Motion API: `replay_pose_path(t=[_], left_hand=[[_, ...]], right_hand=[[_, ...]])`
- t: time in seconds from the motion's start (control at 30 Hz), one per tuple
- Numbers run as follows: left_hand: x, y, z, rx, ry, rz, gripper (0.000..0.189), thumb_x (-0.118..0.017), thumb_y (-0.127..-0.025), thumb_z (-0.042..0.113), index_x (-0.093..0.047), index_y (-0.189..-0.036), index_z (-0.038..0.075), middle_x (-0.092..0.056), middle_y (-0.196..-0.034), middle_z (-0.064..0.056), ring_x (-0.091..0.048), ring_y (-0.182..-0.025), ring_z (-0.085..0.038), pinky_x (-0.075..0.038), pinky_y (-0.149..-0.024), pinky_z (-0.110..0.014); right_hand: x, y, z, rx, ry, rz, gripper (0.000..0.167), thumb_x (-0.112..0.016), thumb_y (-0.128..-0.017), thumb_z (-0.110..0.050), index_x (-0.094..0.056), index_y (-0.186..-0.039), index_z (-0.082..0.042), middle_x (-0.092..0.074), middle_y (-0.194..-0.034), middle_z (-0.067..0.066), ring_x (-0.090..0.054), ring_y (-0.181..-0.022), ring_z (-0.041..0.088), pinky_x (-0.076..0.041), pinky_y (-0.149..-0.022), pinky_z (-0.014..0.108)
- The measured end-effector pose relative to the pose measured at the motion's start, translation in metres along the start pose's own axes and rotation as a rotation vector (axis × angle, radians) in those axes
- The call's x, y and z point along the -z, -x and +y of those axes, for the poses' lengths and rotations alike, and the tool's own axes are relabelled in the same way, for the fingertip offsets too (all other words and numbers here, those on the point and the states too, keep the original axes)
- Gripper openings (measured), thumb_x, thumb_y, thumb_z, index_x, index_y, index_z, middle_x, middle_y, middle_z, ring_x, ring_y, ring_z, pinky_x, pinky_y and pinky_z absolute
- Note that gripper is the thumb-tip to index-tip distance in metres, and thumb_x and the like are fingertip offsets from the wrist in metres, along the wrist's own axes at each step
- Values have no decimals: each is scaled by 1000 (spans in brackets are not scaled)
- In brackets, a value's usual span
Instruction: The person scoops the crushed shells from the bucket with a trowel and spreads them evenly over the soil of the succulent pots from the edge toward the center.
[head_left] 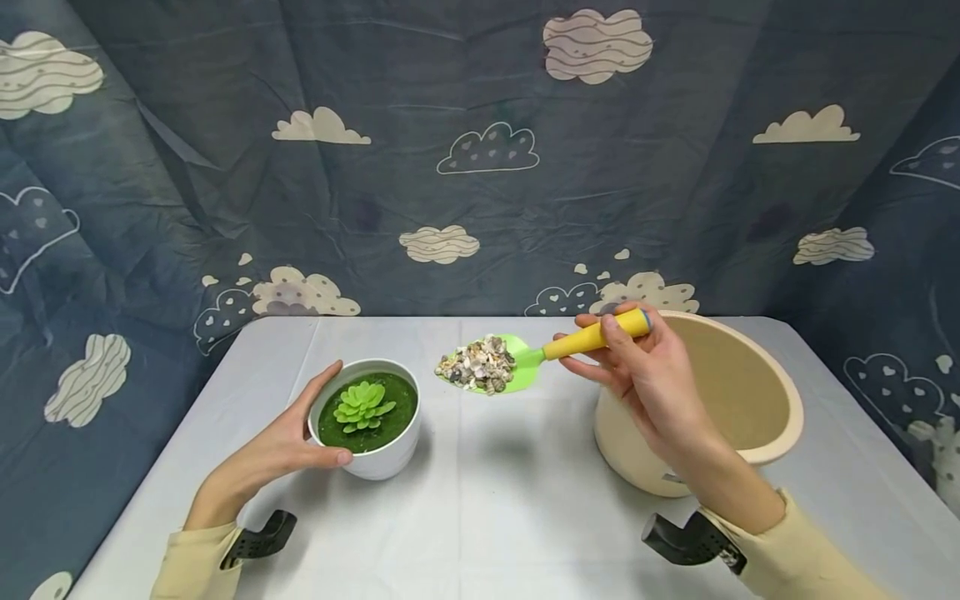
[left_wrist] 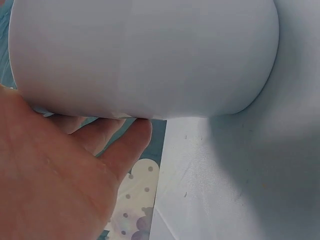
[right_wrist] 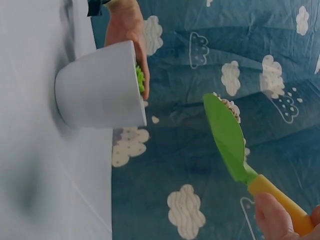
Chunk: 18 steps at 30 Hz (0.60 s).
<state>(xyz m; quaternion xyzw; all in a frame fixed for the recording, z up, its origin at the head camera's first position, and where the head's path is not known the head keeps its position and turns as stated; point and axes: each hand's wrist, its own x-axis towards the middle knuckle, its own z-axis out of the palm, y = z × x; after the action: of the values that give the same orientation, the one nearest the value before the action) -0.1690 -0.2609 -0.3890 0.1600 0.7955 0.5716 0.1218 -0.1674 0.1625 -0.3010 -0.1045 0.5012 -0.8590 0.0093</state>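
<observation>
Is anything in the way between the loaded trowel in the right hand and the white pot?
Nothing visible: between the trowel and the white pot there is only open space above the table. The left hand holds the pot from the opposite side.

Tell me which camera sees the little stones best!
The head view: from above, it shows the little stones heaped on the green blade. The right wrist view shows only a few peeking past its edge; the left wrist view shows none.

plant (head_left: 363, 407) in pot (head_left: 386, 460), pot left on table (head_left: 480, 533), bucket (head_left: 742, 383) right, gravel (head_left: 478, 365) on trowel (head_left: 529, 363) between, curtain (head_left: 375, 200) behind
</observation>
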Motion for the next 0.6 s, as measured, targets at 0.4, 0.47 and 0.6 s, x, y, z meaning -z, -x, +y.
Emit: replay_pose_path(t=[0.4, 0.47, 0.6], left_hand=[[0, 0, 0, 8, 1, 7, 114, -84, -74, 13, -9, -159, 21, -18, -158, -16, -27, -137, -41, -14, -109, -64], [0, 0, 0, 7, 1, 7, 114, -84, -74, 13, -9, -159, 20, -18, -158, -16, -26, -137, -40, -15, -108, -63], [-1, 0, -1, 9, -1, 8, 112, -84, -75, 13, -10, -159, 23, -17, -158, -15, -26, -138, -39, -16, -108, -62]], right_hand=[[-21, -8, 27, -21, 18, 3, 26, -58, -100, -14, -36, -111, -4, -60, -116, 19, -65, -105, 40, -51, -83, 51], [-25, -9, 31, -34, 18, 4, 25, -57, -100, -14, -36, -111, -5, -61, -116, 19, -64, -106, 40, -51, -83, 51], [-31, -10, 39, -54, 13, -1, 23, -56, -101, -13, -37, -110, -6, -62, -113, 17, -64, -106, 41, -51, -83, 52]])
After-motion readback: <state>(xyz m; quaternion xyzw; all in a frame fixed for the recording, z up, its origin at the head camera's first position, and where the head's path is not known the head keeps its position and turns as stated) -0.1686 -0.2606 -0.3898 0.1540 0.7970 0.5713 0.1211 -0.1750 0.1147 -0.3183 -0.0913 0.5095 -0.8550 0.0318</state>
